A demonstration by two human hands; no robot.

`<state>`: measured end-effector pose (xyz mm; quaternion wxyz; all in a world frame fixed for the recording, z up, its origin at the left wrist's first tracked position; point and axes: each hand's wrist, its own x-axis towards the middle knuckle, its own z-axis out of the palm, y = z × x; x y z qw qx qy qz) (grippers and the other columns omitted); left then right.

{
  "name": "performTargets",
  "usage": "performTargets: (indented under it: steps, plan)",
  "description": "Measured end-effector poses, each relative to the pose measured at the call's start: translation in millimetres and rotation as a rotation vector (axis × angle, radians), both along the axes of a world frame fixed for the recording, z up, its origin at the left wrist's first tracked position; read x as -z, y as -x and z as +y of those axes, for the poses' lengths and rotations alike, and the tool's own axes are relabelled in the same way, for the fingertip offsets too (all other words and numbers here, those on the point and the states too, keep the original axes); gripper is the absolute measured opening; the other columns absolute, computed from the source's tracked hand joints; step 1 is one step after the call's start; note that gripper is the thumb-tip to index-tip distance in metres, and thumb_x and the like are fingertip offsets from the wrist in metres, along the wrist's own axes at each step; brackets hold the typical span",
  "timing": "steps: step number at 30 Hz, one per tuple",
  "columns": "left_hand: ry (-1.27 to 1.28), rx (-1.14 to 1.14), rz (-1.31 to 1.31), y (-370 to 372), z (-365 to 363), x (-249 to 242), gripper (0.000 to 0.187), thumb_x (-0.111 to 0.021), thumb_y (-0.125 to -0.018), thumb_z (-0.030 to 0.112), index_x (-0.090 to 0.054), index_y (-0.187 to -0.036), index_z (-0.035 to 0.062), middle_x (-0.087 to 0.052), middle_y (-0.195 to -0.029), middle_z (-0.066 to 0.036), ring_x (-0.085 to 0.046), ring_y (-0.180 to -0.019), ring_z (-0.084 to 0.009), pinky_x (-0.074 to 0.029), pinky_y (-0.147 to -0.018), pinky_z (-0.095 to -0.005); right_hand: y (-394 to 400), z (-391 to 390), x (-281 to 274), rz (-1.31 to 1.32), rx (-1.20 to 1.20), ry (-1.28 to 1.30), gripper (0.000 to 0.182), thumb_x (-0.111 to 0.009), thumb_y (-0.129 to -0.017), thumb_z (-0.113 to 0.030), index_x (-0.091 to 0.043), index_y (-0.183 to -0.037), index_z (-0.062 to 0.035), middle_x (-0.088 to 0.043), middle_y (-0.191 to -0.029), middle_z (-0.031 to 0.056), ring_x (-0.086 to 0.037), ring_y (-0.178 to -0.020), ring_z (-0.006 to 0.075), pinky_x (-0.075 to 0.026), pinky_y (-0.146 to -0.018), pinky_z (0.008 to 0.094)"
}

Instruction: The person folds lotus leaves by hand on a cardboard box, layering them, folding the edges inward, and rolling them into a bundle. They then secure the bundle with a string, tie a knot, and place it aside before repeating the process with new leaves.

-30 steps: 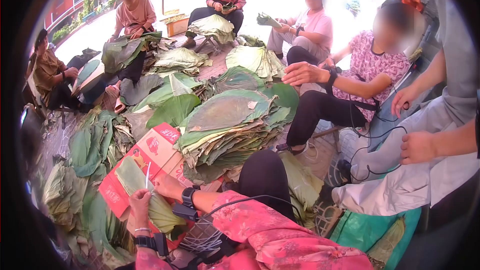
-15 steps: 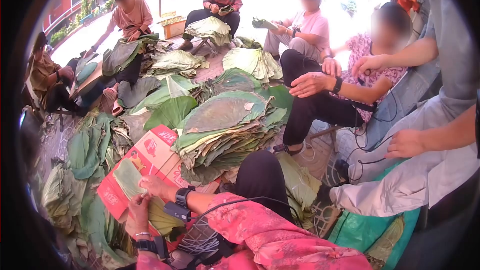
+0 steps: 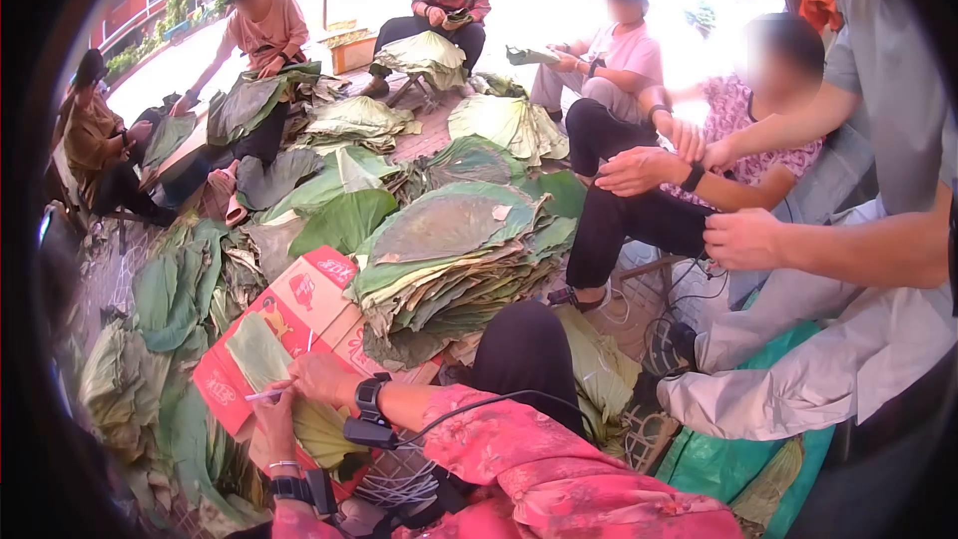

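Observation:
A folded dried leaf packet (image 3: pixel 258 349) lies on the red printed cardboard (image 3: pixel 314 294) in front of me. My left hand (image 3: pixel 272 417) is closed at the packet's near end, with a pale white string (image 3: pixel 261 395) poking out at its fingers. Beside it, touching or nearly so, my right hand (image 3: pixel 324 380) is closed too; a thin pale line rises from its fingers, seemingly the same string. Below both hands a yellow-green leaf (image 3: pixel 324 434) hangs over my lap. More white strings (image 3: pixel 399 479) lie in a bundle there.
A tall stack of large dried leaves (image 3: pixel 454 250) stands just beyond the cardboard. More leaf piles (image 3: pixel 180 284) lie to the left. Several people sit around with leaves. At right, a standing person's hands (image 3: pixel 743 240) reach near a seated person's wrists (image 3: pixel 644 170). A green sack (image 3: pixel 714 464) lies near my right.
My right hand has shifted slightly right, and the white string now sticks out left of my left hand. The standing person's hands have moved up and left toward the seated person's wrists.

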<state>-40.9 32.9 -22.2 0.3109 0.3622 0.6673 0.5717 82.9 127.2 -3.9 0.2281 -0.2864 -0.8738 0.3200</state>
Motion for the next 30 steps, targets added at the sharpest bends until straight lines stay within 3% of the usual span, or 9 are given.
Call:
performTargets:
  steps: [8, 17, 20, 23, 26, 30]
  plan:
    - [0.062, 0.125, -0.106, 12.2, -3.9, -8.7, 0.010, -0.066, -0.073, 0.004, -0.063, -0.083, 0.0010, -0.060, -0.074, 0.000, -0.055, -0.068, -0.0078, -0.043, -0.063, -0.0189, -1.6, -13.7, -5.3, -0.117, 0.063, -0.079, 0.017, -0.054, -0.074, -0.020, -0.061, -0.069, -0.0057, -0.060, -0.068, 0.0160, -0.060, -0.068, 0.0354, -0.046, -0.060, 0.0441]
    - [0.051, 0.129, -0.255, 9.6, -4.0, -13.6, 0.011, -0.067, -0.069, -0.001, -0.061, -0.077, 0.0032, -0.059, -0.070, 0.001, -0.054, -0.063, -0.0067, -0.043, -0.058, -0.0184, 1.8, -12.8, 23.6, 0.130, -0.027, 0.237, 0.019, -0.055, -0.071, -0.020, -0.063, -0.072, -0.0026, -0.061, -0.072, 0.0182, -0.059, -0.065, 0.0373, -0.045, -0.055, 0.0435]
    - [0.026, 0.123, -0.262, 15.3, -3.1, -1.4, 0.012, -0.067, -0.069, -0.002, -0.060, -0.077, 0.0038, -0.058, -0.070, 0.001, -0.053, -0.061, -0.0066, -0.042, -0.057, -0.0181, 0.2, -5.3, 11.9, -0.147, -0.243, 0.183, 0.019, -0.055, -0.068, -0.018, -0.063, -0.072, -0.0014, -0.060, -0.069, 0.0198, -0.059, -0.066, 0.0371, -0.044, -0.056, 0.0433]
    - [0.005, 0.108, -0.284, 17.1, -3.5, 5.8, 0.015, -0.067, -0.069, -0.001, -0.058, -0.081, 0.0039, -0.056, -0.071, 0.001, -0.051, -0.061, -0.0067, -0.041, -0.057, -0.0179, -13.0, -6.1, -41.1, -0.213, -0.043, 0.107, 0.016, -0.055, -0.065, -0.017, -0.063, -0.069, -0.0027, -0.059, -0.067, 0.0201, -0.058, -0.066, 0.0370, -0.044, -0.056, 0.0439]
    - [0.008, 0.086, -0.256, 15.3, -3.6, 3.5, 0.016, -0.066, -0.070, -0.001, -0.057, -0.082, 0.0055, -0.055, -0.072, 0.003, -0.051, -0.063, -0.0063, -0.040, -0.058, -0.0179, -3.3, 2.6, -19.8, 0.086, 0.136, -0.065, 0.015, -0.056, -0.065, -0.018, -0.062, -0.064, -0.0039, -0.058, -0.064, 0.0197, -0.058, -0.064, 0.0375, -0.044, -0.055, 0.0445]
    - [-0.012, 0.078, -0.263, 8.0, -5.1, -4.1, 0.016, -0.066, -0.071, -0.001, -0.056, -0.083, 0.0065, -0.053, -0.073, 0.004, -0.049, -0.066, -0.0054, -0.039, -0.061, -0.0177, 0.4, -1.1, -1.9, 0.055, -0.028, 0.064, 0.012, -0.058, -0.065, -0.016, -0.061, -0.065, -0.0042, -0.057, -0.065, 0.0182, -0.057, -0.064, 0.0367, -0.044, -0.056, 0.0440]
